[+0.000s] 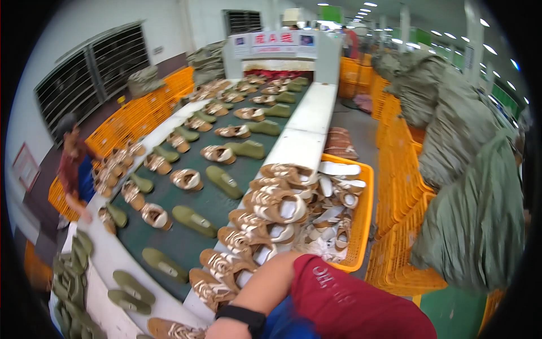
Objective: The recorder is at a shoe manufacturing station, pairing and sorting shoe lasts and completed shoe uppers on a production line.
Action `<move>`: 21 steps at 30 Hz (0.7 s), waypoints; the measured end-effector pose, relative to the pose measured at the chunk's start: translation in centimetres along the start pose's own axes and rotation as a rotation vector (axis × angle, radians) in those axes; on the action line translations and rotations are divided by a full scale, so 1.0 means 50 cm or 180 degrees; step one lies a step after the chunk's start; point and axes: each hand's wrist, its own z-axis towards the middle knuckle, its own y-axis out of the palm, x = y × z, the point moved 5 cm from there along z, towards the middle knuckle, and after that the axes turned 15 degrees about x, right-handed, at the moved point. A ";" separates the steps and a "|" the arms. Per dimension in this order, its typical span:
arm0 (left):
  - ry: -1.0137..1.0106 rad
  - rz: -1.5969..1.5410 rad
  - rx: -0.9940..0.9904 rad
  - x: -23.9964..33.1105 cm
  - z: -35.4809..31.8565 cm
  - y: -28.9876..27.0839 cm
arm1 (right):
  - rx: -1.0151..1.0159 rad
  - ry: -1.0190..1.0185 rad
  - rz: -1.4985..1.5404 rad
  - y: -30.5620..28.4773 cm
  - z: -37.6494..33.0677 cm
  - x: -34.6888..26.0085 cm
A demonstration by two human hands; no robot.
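Observation:
My right arm reaches across the lower middle in a red sleeve, a dark wristband (244, 318) on it. Only the edge of my right hand (221, 331) shows at the lower rim; its fingers are hidden. Close beside it on the white ledge lies a brown lace-up shoe (169, 329). Two green shoe lasts (134, 286) rest a little farther left. My left hand is out of view. Past my forearm, several brown and cream shoes (223, 264) stand in a row along the conveyor's right ledge.
On the dark green conveyor belt (195, 151), shoes and green lasts come in rows from a white machine (327, 56). An orange crate (361, 226) holds shoes at its right. A co-worker (76, 164) stands across the belt. Stacked orange crates (395, 192) and grey-green sacks (468, 214) line the right.

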 end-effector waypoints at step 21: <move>0.0320 -0.0913 0.0953 0.071 -0.088 -0.079 | -0.0067 0.2681 -0.1430 -0.057 -0.268 0.164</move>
